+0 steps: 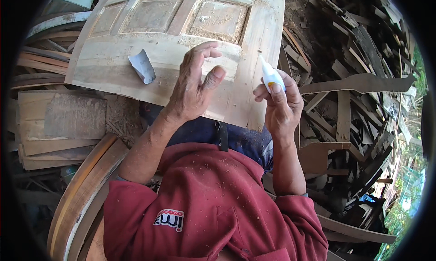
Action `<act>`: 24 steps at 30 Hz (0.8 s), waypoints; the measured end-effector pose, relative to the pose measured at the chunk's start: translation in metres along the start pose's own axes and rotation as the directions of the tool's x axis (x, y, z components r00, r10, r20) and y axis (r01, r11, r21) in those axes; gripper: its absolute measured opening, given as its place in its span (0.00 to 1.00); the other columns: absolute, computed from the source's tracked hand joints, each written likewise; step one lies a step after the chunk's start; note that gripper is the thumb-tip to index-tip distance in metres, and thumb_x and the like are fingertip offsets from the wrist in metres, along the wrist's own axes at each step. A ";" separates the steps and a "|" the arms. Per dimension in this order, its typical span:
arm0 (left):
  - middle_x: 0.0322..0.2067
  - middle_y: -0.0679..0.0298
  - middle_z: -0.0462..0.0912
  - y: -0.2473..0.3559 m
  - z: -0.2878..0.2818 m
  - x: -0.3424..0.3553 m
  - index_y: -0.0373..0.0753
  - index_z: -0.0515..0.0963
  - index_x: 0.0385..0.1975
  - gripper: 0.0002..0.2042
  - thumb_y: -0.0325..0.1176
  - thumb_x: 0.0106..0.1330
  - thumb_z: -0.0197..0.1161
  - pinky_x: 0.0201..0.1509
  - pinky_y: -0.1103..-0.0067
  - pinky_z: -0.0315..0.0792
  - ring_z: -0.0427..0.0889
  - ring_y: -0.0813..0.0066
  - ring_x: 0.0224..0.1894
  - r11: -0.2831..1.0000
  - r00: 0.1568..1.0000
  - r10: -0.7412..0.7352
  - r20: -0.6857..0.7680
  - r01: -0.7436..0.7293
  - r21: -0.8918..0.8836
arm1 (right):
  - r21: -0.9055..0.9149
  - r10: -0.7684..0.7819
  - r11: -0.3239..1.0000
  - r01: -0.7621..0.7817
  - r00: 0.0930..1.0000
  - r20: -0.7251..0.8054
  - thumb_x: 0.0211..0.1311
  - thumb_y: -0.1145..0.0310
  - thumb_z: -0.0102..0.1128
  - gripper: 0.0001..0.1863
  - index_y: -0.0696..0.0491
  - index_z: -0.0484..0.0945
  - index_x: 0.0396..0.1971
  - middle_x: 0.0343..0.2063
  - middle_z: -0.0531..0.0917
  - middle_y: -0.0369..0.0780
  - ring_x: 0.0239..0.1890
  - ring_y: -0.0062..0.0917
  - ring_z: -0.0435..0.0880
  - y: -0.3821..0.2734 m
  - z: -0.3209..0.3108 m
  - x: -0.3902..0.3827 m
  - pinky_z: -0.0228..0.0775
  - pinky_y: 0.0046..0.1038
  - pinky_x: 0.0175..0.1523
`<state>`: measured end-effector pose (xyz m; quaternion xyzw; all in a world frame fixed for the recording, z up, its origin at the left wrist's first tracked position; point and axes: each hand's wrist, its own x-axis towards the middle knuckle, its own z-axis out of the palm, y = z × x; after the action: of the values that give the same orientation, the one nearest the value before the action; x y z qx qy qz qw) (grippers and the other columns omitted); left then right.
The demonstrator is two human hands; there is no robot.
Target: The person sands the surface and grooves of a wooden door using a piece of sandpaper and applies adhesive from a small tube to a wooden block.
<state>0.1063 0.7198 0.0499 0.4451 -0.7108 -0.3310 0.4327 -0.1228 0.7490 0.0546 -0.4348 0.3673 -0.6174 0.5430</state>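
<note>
Between the thumb and fingers of my right hand [284,97] is a small white glue bottle [271,77] with a pointed nozzle, tip angled up and to the left. My left hand [193,81] hovers over the near edge of a panelled wooden door [159,52], thumb and fingers apart, with nothing in it. To the left of that hand, a folded piece of sandpaper or paper [142,66] rests on the door's bare rail. Sawdust [218,31] lies in and around the recessed panels.
Stacked boards [75,118] lie at the left, with curved wooden strips [86,197] below them. A large heap of scrap wood [349,106] fills the right side, one long offcut [359,83] reaching toward my right hand. The door's near edge is above my lap.
</note>
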 end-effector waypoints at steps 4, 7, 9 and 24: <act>0.74 0.48 0.58 -0.015 0.000 -0.004 0.35 0.58 0.74 0.43 0.64 0.72 0.57 0.80 0.54 0.48 0.56 0.49 0.77 0.811 0.998 0.062 -0.009 -0.045 0.584 | 0.073 0.119 0.991 -0.112 0.987 -0.106 0.74 0.73 0.61 0.17 0.64 0.77 0.57 0.38 0.88 0.44 0.34 0.25 0.87 0.005 -0.027 -0.016 0.77 0.24 0.38; 0.78 0.49 0.51 -0.009 0.027 -0.010 0.38 0.52 0.79 0.53 0.72 0.64 0.59 0.81 0.46 0.36 0.46 0.49 0.81 0.738 0.978 0.034 0.204 -0.162 0.656 | 0.243 0.159 0.963 -0.119 0.975 -0.154 0.73 0.72 0.62 0.17 0.64 0.78 0.56 0.37 0.88 0.45 0.33 0.25 0.87 0.008 -0.023 -0.016 0.78 0.24 0.38; 0.80 0.49 0.44 -0.016 0.034 -0.005 0.40 0.48 0.80 0.58 0.77 0.60 0.56 0.80 0.41 0.27 0.38 0.51 0.83 0.692 0.965 -0.116 0.235 -0.092 0.716 | 0.257 0.138 0.962 -0.095 0.979 -0.152 0.73 0.72 0.63 0.16 0.63 0.78 0.56 0.37 0.87 0.45 0.32 0.25 0.86 0.009 -0.022 -0.014 0.78 0.24 0.38; 0.79 0.49 0.48 -0.069 0.040 0.097 0.46 0.58 0.78 0.43 0.70 0.72 0.49 0.75 0.32 0.34 0.44 0.49 0.82 0.592 0.992 -0.123 -0.021 0.090 0.801 | 0.142 0.145 0.982 -0.121 0.975 -0.170 0.70 0.74 0.66 0.17 0.64 0.78 0.55 0.39 0.87 0.45 0.32 0.24 0.86 0.017 -0.032 0.009 0.78 0.23 0.37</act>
<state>0.0714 0.6071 0.0059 0.6272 -0.7634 -0.0112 0.1540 -0.1466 0.7373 0.0287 -0.3155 0.4018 -0.6389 0.5752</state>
